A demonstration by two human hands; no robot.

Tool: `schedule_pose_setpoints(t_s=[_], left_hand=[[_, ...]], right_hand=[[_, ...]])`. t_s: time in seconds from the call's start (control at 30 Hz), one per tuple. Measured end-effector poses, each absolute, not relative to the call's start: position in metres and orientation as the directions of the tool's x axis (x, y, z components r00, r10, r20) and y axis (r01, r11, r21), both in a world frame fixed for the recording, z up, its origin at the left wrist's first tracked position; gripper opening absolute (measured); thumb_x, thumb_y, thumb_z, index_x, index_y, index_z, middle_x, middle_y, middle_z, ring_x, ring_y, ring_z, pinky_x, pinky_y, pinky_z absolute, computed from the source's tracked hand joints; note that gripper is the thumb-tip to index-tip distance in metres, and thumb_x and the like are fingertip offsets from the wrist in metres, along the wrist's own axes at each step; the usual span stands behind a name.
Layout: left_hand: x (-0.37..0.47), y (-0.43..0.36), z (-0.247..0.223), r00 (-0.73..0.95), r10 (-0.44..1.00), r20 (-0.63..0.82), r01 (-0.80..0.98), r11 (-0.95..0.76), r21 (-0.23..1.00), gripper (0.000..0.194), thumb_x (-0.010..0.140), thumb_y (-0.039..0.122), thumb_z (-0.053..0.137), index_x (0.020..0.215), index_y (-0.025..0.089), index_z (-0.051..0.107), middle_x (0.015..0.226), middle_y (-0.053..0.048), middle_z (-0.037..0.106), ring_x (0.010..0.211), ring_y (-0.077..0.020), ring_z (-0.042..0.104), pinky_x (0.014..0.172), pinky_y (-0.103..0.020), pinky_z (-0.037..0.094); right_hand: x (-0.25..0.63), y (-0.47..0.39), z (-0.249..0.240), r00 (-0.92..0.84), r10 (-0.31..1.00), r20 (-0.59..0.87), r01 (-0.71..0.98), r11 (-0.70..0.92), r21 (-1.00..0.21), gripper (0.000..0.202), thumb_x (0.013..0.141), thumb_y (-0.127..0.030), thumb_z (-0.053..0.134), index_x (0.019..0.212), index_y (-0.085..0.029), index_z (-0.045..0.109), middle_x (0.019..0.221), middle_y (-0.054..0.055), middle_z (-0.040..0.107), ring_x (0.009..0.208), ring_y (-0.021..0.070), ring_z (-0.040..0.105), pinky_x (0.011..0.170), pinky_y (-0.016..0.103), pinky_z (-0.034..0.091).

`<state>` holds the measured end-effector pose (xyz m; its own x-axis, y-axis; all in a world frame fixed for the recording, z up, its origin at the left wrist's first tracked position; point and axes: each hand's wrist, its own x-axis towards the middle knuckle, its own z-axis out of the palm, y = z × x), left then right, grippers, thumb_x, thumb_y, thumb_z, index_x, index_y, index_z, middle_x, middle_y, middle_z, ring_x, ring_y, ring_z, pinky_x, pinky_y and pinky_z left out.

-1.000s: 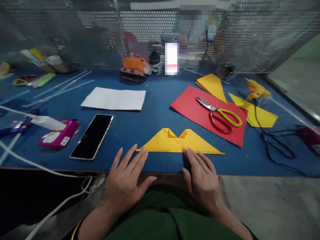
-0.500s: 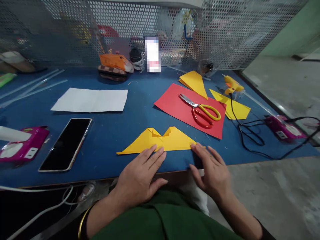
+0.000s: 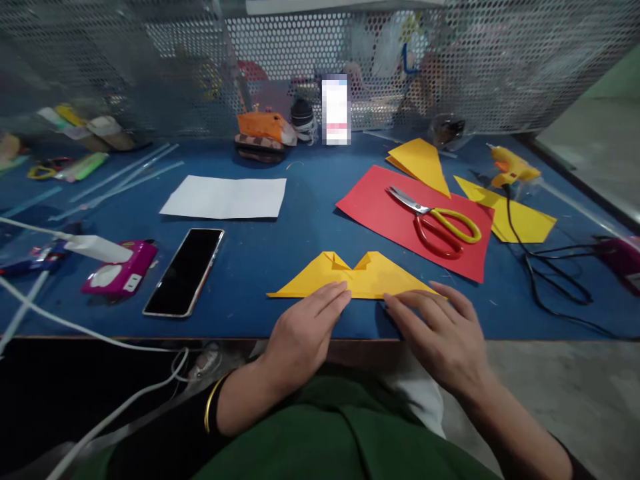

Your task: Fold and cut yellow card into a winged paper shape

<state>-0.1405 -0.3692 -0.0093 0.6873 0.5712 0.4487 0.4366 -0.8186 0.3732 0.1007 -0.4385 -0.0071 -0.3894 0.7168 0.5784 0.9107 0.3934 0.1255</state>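
Green cloth covers the lap; past it, the fingers of the left hand lie straight, together, on the near edge of the folded yellow paper, gripping nothing. The fingers of the right hand bend over that edge's right half (whether they pinch it, I cannot tell). The paper stretches left to right on the blue table, just ahead of both palms; the left hand is nearer its middle. Beyond lie scissors on a red sheet.
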Motion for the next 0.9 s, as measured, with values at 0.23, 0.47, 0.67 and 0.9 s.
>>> schedule_pose_setpoints(t_s=[0.23, 0.47, 0.67, 0.9], left_hand=[[-0.134, -0.355, 0.000, 0.616, 0.622, 0.483, 0.504, -0.782, 0.366, 0.021, 0.098, 0.014, 0.052, 0.100, 0.016, 0.072, 0.101, -0.006, 0.075, 0.095, -0.0166, 0.071, 0.088, -0.032, 0.060], [-0.129, -0.346, 0.005, 0.657, 0.592, 0.467, 0.494, -0.806, 0.327, 0.019, 0.099, 0.018, 0.054, 0.091, 0.015, 0.071, 0.093, -0.005, 0.075, 0.090, -0.0161, 0.070, 0.082, -0.029, 0.058], [-0.125, -0.346, 0.006, 0.681, 0.582, 0.444, 0.492, -0.813, 0.311, 0.023, 0.100, 0.016, 0.050, 0.089, 0.014, 0.070, 0.089, -0.006, 0.074, 0.087, -0.0172, 0.070, 0.080, -0.030, 0.058], [-0.122, -0.342, 0.009, 0.685, 0.626, 0.374, 0.503, -0.777, 0.379, 0.023, 0.100, 0.019, 0.051, 0.087, 0.013, 0.069, 0.085, -0.005, 0.071, 0.086, -0.0170, 0.067, 0.079, -0.030, 0.055]], right_hand=[[0.083, -0.401, 0.007, -0.565, 0.699, 0.439, 0.815, 0.556, 0.165, 0.029, 0.098, -0.009, 0.042, 0.097, -0.017, 0.071, 0.083, 0.004, 0.070, 0.077, 0.0153, 0.060, 0.093, 0.038, 0.042], [0.082, -0.400, -0.003, -0.483, 0.715, 0.505, 0.845, 0.532, 0.056, 0.021, 0.099, -0.012, 0.048, 0.095, -0.016, 0.068, 0.084, 0.002, 0.073, 0.076, 0.0139, 0.062, 0.095, 0.037, 0.042], [0.083, -0.400, -0.004, -0.437, 0.748, 0.500, 0.857, 0.514, -0.021, 0.017, 0.099, -0.015, 0.050, 0.096, -0.019, 0.066, 0.084, 0.000, 0.074, 0.076, 0.0131, 0.064, 0.095, 0.036, 0.041], [0.080, -0.396, 0.000, -0.379, 0.783, 0.494, 0.868, 0.485, -0.103, 0.015, 0.096, -0.012, 0.053, 0.090, -0.020, 0.065, 0.078, 0.000, 0.071, 0.069, 0.0134, 0.060, 0.090, 0.035, 0.041]])
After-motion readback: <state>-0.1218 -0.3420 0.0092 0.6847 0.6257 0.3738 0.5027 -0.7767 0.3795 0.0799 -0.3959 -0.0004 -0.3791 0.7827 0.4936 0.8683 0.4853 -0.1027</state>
